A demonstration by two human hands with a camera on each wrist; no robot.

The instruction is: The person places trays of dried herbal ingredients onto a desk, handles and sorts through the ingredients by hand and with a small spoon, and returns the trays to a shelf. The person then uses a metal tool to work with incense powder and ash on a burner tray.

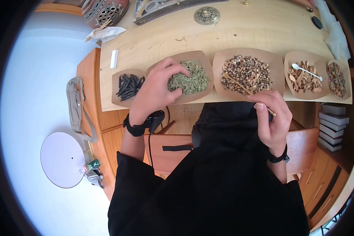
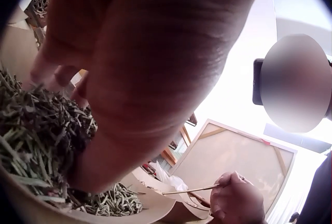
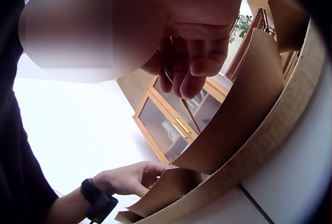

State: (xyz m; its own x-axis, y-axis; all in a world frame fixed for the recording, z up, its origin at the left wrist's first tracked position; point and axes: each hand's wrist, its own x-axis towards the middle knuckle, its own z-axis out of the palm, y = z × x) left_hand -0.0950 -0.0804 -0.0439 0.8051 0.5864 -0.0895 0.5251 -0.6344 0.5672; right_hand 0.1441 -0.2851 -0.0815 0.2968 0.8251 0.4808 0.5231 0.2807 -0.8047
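Note:
My left hand (image 1: pixel 155 88) reaches into the right-hand side of a brown paper tray (image 1: pixel 202 59) of dried green herb (image 1: pixel 194 78). Its thumb and fingers are bent and spread apart, with the tips sunk among the cut stems (image 2: pixel 46 141). In my right hand (image 1: pixel 273 118) is a slim brass-coloured stick (image 1: pixel 240 84), pinched between thumb and fingers. The stick's far end lies over a larger paper tray (image 1: pixel 277 65) of mixed brown, chopped dried pieces (image 1: pixel 249 69). The right wrist view shows the stick (image 3: pixel 191 115) slanting down from the fingers past the tray wall (image 3: pixel 244 94).
Dark dried pods (image 1: pixel 129 86) fill a tray at the left. On the right, one tray of bark-like chips (image 1: pixel 303 84) carries a white spoon (image 1: pixel 306 72), beside a tray of mixed bits (image 1: pixel 336 80). A round pierced metal lid (image 1: pixel 207 15) and a white block (image 1: pixel 114 59) lie farther back.

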